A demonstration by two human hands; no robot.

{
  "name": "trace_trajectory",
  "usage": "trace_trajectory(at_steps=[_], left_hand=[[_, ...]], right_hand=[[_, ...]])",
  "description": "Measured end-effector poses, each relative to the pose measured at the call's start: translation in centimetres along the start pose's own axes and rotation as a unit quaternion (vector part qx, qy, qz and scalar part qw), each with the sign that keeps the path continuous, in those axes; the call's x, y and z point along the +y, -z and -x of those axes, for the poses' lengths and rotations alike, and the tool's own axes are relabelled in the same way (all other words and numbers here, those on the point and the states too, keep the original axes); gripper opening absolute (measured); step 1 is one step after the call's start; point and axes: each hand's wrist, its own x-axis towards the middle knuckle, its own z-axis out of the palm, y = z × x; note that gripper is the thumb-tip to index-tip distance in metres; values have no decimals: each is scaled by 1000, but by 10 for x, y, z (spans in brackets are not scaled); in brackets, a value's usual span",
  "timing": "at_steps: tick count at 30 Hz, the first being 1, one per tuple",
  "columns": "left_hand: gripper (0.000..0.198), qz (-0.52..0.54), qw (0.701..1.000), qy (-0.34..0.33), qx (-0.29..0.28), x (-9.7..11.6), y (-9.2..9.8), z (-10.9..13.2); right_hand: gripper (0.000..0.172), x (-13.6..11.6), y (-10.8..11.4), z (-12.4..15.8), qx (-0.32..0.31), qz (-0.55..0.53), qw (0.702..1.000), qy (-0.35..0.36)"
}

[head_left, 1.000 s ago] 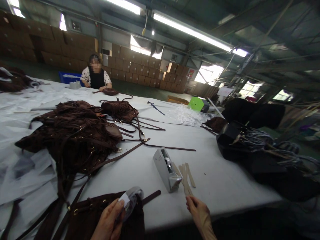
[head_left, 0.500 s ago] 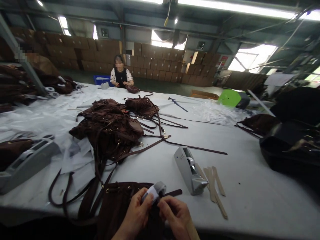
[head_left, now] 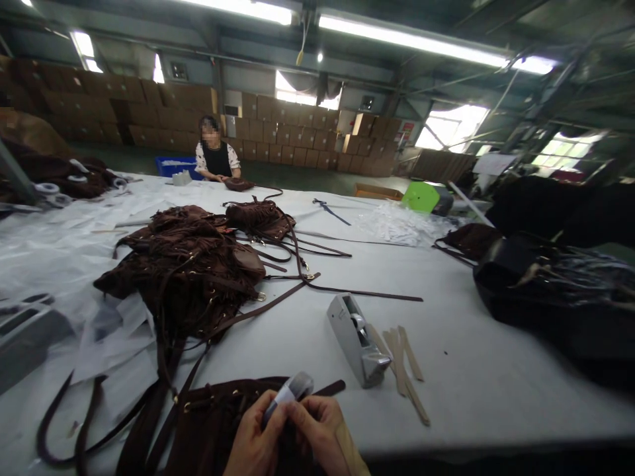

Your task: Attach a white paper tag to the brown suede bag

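Note:
My left hand (head_left: 255, 439) and my right hand (head_left: 320, 433) are closed together at the bottom edge around a grey and white wrapped piece (head_left: 289, 391) that sticks up between the fingers. A tan strip of tape (head_left: 350, 449) lies along my right hand. Under both hands sits a dark brown suede bag (head_left: 208, 426) with gold rivets and a strap. A grey tape dispenser (head_left: 357, 340) stands just right of my hands, with several cut tan tape strips (head_left: 404, 363) stuck beside it on the white table (head_left: 456, 357).
A pile of brown fringed bags (head_left: 186, 268) and long straps fills the middle left. White paper sheets (head_left: 106, 330) lie at the left beside another dispenser (head_left: 24, 330). Black bags (head_left: 550, 291) sit at the right. A seated person (head_left: 215, 155) works at the far side, before stacked cartons.
One second ago my right hand was out by the tape strips; it has come in to meet my left hand on the wrapped piece. The view has swung slightly right since half a second ago.

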Motion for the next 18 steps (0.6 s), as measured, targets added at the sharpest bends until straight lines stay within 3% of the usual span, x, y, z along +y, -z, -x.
trace_trajectory(at_steps=[9, 15, 18], left_hand=[[50, 54, 998, 35, 9, 6, -4, 3], [54, 78, 996, -3, 50, -14, 2, -9], [52, 91, 993, -8, 73, -24, 4, -14]], right_hand=[[62, 12, -4, -1, -2, -39, 999, 1], [62, 11, -12, -4, 12, -26, 1000, 2], [61, 14, -10, -8, -12, -44, 999, -3]])
